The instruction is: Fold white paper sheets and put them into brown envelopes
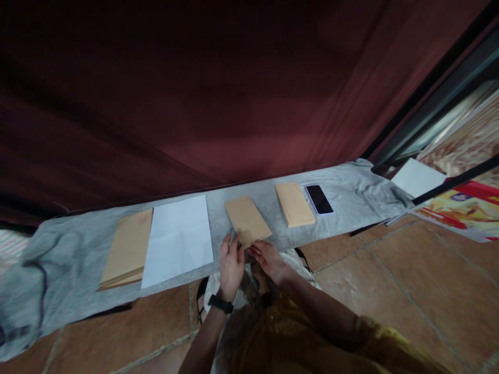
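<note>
A brown envelope lies on the grey cloth in the middle. My left hand, with a black watch at the wrist, rests at its near left corner, fingers curled on the edge. At the near right edge of the envelope is my right hand, fingers bent and touching it. To the left lie a white creased sheet and a stack of brown envelopes. A second brown envelope stack lies to the right.
A black phone lies screen-up right of the envelopes. A dark red curtain hangs behind the cloth. Tiled floor spreads to the right, with a white sheet and colourful printed paper at far right.
</note>
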